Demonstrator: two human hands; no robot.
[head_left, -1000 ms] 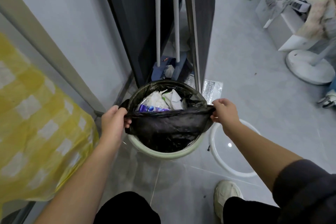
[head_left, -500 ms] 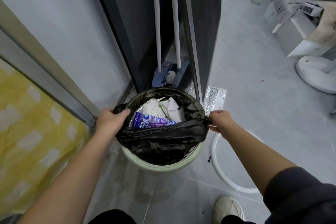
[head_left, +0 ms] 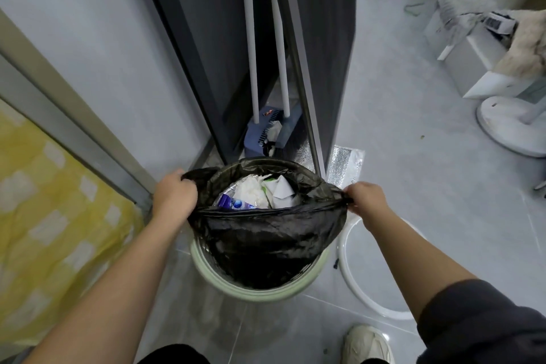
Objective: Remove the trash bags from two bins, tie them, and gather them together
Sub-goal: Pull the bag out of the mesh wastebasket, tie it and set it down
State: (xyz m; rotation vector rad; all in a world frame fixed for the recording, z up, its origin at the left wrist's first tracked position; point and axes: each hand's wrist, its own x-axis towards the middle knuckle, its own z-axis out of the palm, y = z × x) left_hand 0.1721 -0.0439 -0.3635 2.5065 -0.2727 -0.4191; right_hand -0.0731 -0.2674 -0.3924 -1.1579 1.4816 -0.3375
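Grips the rim of the black bag (head_left: pixel 266 239) at opposite sides with left hand (head_left: pixel 174 196) and right hand (head_left: pixel 367 201), both clenched on plastic, stretches the mouth taut, likely to keep the rubbish (head_left: pixel 260 192) in, and holds it partly raised out of the green bin (head_left: pixel 260 292).

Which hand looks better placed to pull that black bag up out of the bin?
Right, slightly. The right hand pinches the rim of the bag, pulled taut, with open floor beside it; the left hand grips the opposite side, close to the wall. Probably both lift.
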